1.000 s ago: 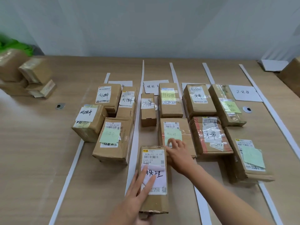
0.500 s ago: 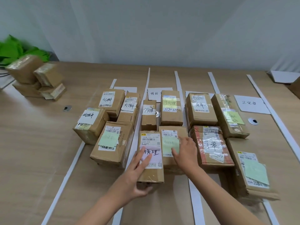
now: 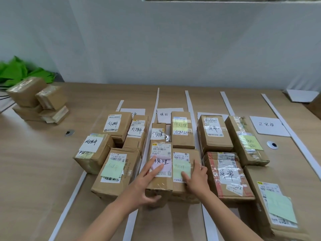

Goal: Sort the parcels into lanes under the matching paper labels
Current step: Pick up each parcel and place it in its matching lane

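Observation:
A brown parcel with a pink note lies in the second lane, side by side and touching a parcel with a green note. My left hand grips the pink-note parcel, fingers spread on its top and thumb against its near end. My right hand rests flat on the green-note parcel's near right corner. Paper labels lie at the far ends of the lanes: one at the left, one in the second lane, one at the right. The third lane's label is mostly hidden by a parcel.
White strips divide the wooden table into lanes, each holding several labelled parcels. A big parcel sits at the near right. Unsorted parcels are stacked far left beside a green bag. Two cable holes pierce the table.
My left hand has slid the pink-note parcel forward until it lies beside the green-note parcel. My right hand has stayed on the green-note parcel. The camera has tilted up.

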Demonstrator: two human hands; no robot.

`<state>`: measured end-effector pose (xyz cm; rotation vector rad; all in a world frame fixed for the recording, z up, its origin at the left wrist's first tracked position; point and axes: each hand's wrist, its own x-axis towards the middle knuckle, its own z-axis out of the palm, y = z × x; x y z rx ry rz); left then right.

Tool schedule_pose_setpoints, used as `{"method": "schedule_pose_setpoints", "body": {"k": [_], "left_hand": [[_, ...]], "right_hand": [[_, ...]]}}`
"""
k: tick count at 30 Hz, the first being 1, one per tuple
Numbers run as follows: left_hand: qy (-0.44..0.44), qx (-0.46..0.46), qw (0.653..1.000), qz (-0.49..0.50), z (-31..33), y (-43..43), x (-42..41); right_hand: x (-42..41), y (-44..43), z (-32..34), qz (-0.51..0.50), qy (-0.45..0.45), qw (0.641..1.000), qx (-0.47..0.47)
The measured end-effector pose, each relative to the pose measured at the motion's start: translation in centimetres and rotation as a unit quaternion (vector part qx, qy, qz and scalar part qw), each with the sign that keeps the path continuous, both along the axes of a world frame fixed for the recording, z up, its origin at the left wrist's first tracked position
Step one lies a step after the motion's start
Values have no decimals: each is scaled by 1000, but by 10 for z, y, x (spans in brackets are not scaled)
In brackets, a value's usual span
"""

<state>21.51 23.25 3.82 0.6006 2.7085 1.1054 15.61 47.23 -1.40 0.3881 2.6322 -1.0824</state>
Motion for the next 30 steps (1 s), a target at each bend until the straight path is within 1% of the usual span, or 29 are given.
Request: {"method": "schedule_pose_setpoints", "body": {"k": [2, 3, 5, 6, 7, 8, 9, 11, 12, 13, 15, 19, 21, 23, 27, 30], "left_hand": [[-4, 10, 1000, 2, 0, -1, -5], [-5, 11, 1000, 6, 1, 0, -8], [-8, -8, 1000, 12, 2, 0, -10], [-4, -34, 999, 12, 4, 1, -10], [2, -59, 998, 14, 7, 1, -10], [2, -65, 998, 21, 13, 1, -9], [-5, -43, 998, 38, 22, 3, -10], [-10, 45, 994, 98, 43, 4, -16], [10, 75, 988, 131, 56, 2, -22], [46, 82, 983, 160, 68, -1, -29], [133, 52, 970, 197, 92, -11, -46], [265, -71, 929, 250, 151, -39, -63], [328, -132, 895, 274, 176, -64, -57], [379, -167, 859, 301, 195, -93, -42], [419, -176, 811, 369, 216, -162, 3], [426, -227, 788, 383, 218, -231, 45]], "right_hand": [[-6, 0, 2, -4, -12, 1000, -22], [-9, 1, 4, -3, -26, 999, -18], [-14, 0, 10, 7, -48, 998, 34], [-17, -1, 16, 6, -39, 997, 60], [-19, -3, 23, 0, -16, 997, 75], [-20, -6, 33, -6, 15, 997, 78], [-22, -11, 45, -5, 47, 996, 72], [-27, -24, 74, 14, 102, 994, 47], [-30, -34, 90, 28, 128, 991, 34], [-33, -46, 108, 45, 157, 986, 25], [-35, -72, 143, 87, 219, 972, 11], [-30, -128, 212, 172, 342, 923, 44], [-20, -158, 243, 184, 392, 900, 50], [-8, -191, 265, 193, 428, 881, 53], [20, -264, 290, 215, 480, 850, 40], [49, -333, 293, 250, 485, 838, 26]]}}
